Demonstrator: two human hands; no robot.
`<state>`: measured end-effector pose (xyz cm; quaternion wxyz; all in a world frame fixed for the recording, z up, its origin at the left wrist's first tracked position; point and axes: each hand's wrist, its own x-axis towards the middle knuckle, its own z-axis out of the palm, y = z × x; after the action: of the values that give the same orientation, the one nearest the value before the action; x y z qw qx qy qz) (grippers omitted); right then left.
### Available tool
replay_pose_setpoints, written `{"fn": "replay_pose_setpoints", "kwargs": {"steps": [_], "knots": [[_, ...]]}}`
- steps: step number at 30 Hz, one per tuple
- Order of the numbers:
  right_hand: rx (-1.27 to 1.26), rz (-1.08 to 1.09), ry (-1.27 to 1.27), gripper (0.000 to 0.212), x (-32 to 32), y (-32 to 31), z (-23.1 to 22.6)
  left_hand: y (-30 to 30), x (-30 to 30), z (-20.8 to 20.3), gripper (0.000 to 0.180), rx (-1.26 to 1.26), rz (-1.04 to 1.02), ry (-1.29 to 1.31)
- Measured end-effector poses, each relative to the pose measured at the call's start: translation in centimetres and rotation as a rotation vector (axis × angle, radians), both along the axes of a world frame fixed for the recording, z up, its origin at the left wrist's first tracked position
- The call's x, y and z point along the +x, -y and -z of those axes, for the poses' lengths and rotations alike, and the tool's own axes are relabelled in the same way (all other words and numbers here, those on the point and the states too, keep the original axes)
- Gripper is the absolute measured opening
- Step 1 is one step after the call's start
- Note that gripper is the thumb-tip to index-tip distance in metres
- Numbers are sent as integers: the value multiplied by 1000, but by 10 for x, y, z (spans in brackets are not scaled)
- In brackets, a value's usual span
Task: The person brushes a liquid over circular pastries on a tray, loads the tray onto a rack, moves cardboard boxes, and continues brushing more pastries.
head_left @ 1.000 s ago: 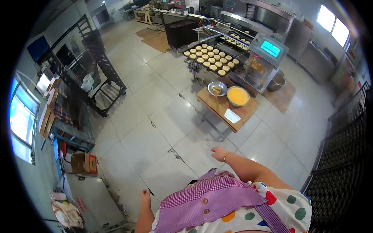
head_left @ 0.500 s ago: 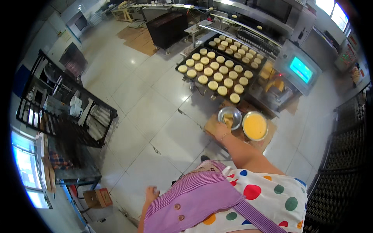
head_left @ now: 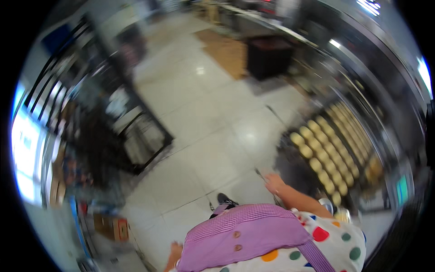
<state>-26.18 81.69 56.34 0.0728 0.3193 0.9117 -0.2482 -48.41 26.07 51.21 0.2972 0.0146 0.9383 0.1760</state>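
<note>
My right hand (head_left: pixel 274 184) reaches forward past my apron, left of the near dark tray of round pale-yellow cakes (head_left: pixel 322 158). It is blurred, and I cannot make out whether anything is in its fingers. Low at my left side hangs my left hand (head_left: pixel 176 252), partly cut off from view by my apron; its fingers are smeared too. Just beyond my right forearm, a metal bowl (head_left: pixel 326 205) and a bowl of yellow liquid (head_left: pixel 344 215) show only in part. Another row of cakes (head_left: pixel 351 129) stands behind the near tray.
A dark wheeled rack (head_left: pixel 149 154) stands to the left. A dark box-shaped cart (head_left: pixel 269 56) is at the back, beside brown sheets on the tiled floor (head_left: pixel 199 122). Machinery with a lit screen (head_left: pixel 402 189) is at the right. A cardboard box (head_left: pixel 111 226) sits low left.
The view has swung left, so the trays and bowls now lie further right. My right hand has left the metal bowl and the yellowish piece in it. My left hand stays low.
</note>
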Motion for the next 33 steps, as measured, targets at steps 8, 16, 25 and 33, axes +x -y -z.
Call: {"fn": "replay_pose_setpoints", "kwargs": {"steps": [8, 16, 25, 33], "knots": [[-259, 166, 199, 44, -94, -86, 3, -264, -295, -176, 59, 637, 149, -564], [-248, -74, 262, 45, -309, -218, 36, -428, -543, -358, 72, 627, -29, -1086], [-127, -454, -365, 36, -806, -281, -90, -458, -668, -420, 41, 1024, -191, -572], [-397, -715, -798, 33, -1004, -165, -263, -440, -618, -461, 39, 561, -297, -530]]}}
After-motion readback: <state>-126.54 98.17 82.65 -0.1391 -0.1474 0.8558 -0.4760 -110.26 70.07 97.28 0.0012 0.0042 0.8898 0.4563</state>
